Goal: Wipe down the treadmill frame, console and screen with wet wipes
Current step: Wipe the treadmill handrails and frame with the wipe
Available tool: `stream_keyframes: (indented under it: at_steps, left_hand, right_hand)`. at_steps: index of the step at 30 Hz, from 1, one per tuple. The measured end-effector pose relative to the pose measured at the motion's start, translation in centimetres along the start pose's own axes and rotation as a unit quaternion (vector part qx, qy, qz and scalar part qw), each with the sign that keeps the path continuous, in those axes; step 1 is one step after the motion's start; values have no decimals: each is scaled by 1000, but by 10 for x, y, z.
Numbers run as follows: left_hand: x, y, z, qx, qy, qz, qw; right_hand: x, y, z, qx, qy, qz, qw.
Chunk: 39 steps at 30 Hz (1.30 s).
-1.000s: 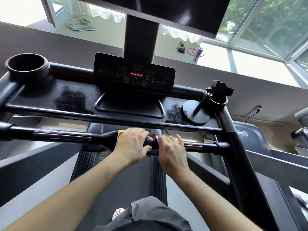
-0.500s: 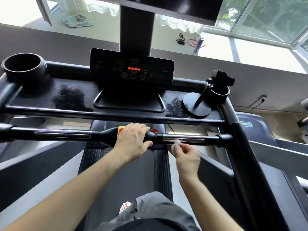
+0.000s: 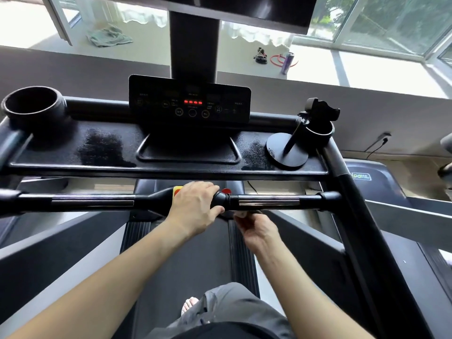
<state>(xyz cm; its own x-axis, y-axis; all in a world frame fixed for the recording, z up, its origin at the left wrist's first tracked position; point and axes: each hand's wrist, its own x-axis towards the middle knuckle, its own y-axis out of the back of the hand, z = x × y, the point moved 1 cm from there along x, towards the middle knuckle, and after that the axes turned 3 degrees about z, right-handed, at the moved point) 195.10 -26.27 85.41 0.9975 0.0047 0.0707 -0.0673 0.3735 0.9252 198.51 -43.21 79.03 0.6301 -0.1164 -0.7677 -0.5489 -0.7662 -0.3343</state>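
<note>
Right hand (image 3: 259, 231) pinching wipe (image 3: 241, 213), under handlebar (image 3: 269, 200)

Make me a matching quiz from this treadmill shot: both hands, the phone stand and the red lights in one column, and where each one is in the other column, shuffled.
1. left hand
2. right hand
3. phone stand
4. red lights

A. right end of the tray
B. gripping the middle of the handlebar
C. on the control panel
D. just below the handlebar, pinching a pale wipe

Pairs: 1-B, 2-D, 3-A, 4-C
</note>
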Motion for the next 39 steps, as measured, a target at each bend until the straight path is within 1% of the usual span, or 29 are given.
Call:
stream_keyframes:
  at_steps: [3,6,9,11,15,17,19,22,23,25,29,31,35,37,39]
  left_hand:
    - [1,0,0,-1,1,-1,1000]
    - [1,1,1,0,3,1,1000]
    - [0,2,1,-2,4,2,1000]
    - [0,2,0,-1,1,1,1000]
    - [0,2,1,-8,3,0,1000]
    - [0,1,0,-8,3,2,1000]
    - [0,2,1,-7,4,2,1000]
    - [0,2,1,-5,3,4,1000]
    - [-1,3,0,-5,3,4,1000]
    - [0,2,0,-6,1,3,1000]
    - [0,1,-2,-5,2,0,1000]
    - [0,0,-2,-5,0,-2,1000]
    - [0,0,-1,0,-1,3,1000]
    - [0,0,-1,3,-3,2,1000]
    - [0,0,-2,2,-3,1,1000]
  right_hand:
    - [13,12,-24,84,16,37,996]
    - [6,1,-15,132,13,13,991]
    - [-5,-7,4,118,-30,-57,991]
    - [-9,-3,6,98,-46,-79,991]
    - [0,12,-12,138,-19,-45,989]
    - [3,9,-12,152,-19,-39,987]
    - [-3,-2,0,130,-31,-59,989]
    - [-15,-10,17,69,-46,-110,990]
    - [-17,-7,17,59,-48,-113,991]
    - [-16,4,9,59,-42,-92,993]
    - [-5,16,-11,108,-19,-9,994]
    - [-6,9,-8,103,-3,6,995]
    - [-19,-4,14,14,-13,-33,999]
    - [-26,-1,9,-36,-3,-34,999]
    - [-35,6,-6,-70,25,-24,997]
